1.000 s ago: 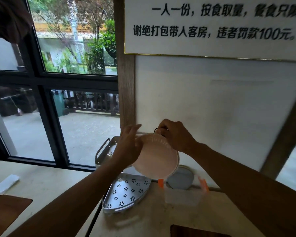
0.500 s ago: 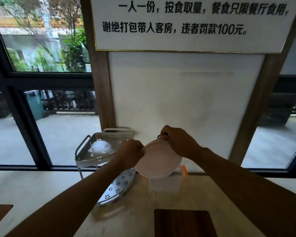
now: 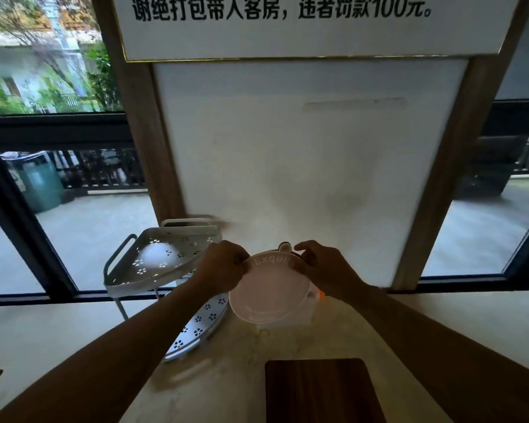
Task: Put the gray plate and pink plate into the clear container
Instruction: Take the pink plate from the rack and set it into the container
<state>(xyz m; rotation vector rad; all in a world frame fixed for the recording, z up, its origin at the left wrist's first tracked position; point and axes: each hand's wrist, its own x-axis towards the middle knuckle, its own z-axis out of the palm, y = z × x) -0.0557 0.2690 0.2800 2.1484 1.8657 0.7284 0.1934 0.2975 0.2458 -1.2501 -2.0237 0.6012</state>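
Holding the pink plate [image 3: 269, 296] tilted just above the clear container [image 3: 300, 315], your left hand [image 3: 223, 270] and right hand [image 3: 324, 270] each have a grip pinching its upper rim. Lower it squarely; gray plate isn't visible.

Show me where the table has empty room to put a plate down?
Bare pale tabletop lies left of the white perforated two-tier rack, and right of the dark wooden board toward the window. It is crowded in the middle: both hands, left hand and right hand, hold the round pink plate over the clear plastic container.
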